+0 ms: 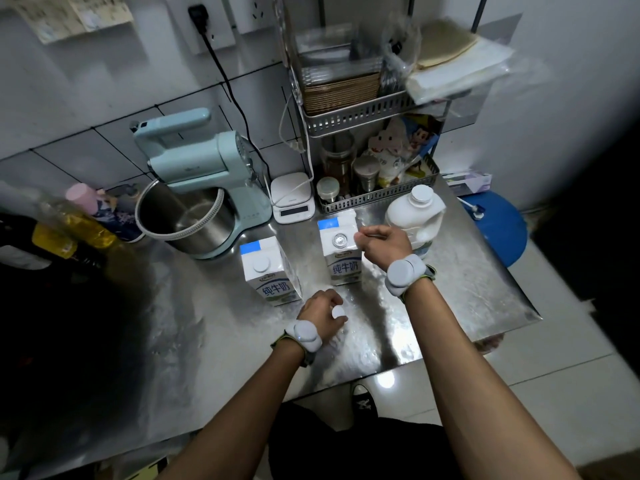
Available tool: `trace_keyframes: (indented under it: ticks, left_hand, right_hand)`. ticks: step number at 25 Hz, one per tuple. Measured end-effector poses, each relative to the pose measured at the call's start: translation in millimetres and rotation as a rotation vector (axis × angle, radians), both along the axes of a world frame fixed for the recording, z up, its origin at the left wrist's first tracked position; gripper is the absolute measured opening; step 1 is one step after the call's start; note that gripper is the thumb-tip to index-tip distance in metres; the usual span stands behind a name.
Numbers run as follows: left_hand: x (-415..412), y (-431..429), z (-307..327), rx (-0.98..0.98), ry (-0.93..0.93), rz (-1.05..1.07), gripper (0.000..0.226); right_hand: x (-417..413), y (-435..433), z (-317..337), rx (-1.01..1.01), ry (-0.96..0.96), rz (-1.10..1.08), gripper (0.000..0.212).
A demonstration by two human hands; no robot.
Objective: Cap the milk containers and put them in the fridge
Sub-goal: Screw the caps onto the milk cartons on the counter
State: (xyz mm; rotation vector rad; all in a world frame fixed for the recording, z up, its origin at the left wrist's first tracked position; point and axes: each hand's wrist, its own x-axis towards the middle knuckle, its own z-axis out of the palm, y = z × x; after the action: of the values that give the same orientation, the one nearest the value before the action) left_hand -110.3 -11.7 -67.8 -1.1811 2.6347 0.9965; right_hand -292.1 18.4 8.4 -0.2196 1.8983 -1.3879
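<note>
Milk stands on the bench in two cartons, the left carton capped, the right carton with bare spout; I see the left hand curled around a loose white cap, the right hand curled at that carton's top, grip unclear.

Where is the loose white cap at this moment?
In the head view the left hand pinches the white cap close to the steel counter, in front of the capped carton and the uncapped carton, which the right hand holds.
</note>
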Motion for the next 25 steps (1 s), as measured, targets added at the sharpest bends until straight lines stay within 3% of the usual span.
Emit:
trace_keyframes:
  ticks: [10, 18, 22, 25]
  left_hand:
    - [-17.2, -17.6, 83.2, -0.187, 0.362, 0.037, 0.024]
    - [-45.9, -33.5, 120.5, -0.238, 0.472, 0.147, 0.024]
    - [-53.6, -36.5, 123.4, -0.267, 0.467, 0.046, 0.033]
    - [-55.5, -37.7, 122.0, -0.300, 0.482, 0.047, 0.021]
  right_hand:
    - [-6.8, -6.4, 16.5, 0.086, 0.040, 0.055, 0.018]
    - [-5.7, -5.9, 22.6, 0.077, 0.014, 0.074, 0.017]
    - [-6.2, -4.2, 21.3, 0.084, 0.038, 0.085, 0.017]
    - [-7.3, -3.3, 23.3, 0.086, 0.019, 0.105, 0.013]
